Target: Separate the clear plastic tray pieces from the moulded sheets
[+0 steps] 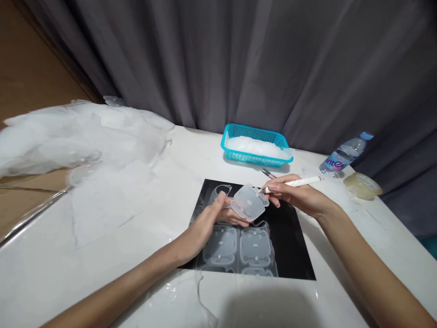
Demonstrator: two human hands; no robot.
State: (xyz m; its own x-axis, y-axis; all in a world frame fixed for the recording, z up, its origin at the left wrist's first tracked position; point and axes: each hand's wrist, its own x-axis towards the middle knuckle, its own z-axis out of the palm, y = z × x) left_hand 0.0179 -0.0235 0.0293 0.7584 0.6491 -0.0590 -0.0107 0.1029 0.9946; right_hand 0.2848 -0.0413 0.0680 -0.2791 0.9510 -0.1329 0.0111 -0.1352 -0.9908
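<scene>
My left hand (pixel 223 212) grips a translucent, rounded-square plastic piece (pixel 248 203) by its left side, thumb on top and fingers beneath. In my right hand (pixel 290 193) is a slim white pen-shaped tool (pixel 302 182), pinched near its front end. Its tip meets or nearly meets the upper right edge of the piece; I cannot make out what kind of tip it is. Below both hands lies a black mat (pixel 293 250). On the mat rests a clear sheet (pixel 221 246) with several similar rounded-square shapes, partly covered by my left hand.
Behind the mat stands a blue basket (pixel 257 159) with white material inside. Small dark-bladed snips (pixel 268 173) lie partly behind my right hand. A water bottle (pixel 344 155) and a tape roll (pixel 362 186) are at right. Translucent sheets (pixel 85 136) pile up at left. A grey curtain (pixel 221 64) hangs behind.
</scene>
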